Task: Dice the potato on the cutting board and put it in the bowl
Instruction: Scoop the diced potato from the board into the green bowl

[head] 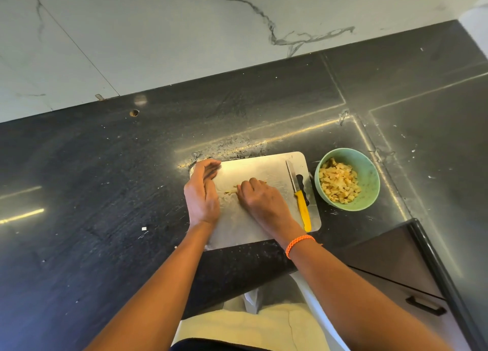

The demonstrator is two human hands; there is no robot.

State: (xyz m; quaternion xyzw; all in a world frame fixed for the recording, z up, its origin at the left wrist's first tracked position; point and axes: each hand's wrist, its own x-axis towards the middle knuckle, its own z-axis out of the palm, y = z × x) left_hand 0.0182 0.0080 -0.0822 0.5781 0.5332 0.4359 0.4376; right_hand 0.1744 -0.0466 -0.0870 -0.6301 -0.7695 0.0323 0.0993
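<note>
Right grip [260, 196] knuckles-up over potato bits [232, 190]

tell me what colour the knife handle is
Yellow; the knife handle shows clearly in the head view.

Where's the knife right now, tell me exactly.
In the head view the knife lies flat along the right edge of the cutting board, between the right hand and the green bowl, held by neither hand.
</note>
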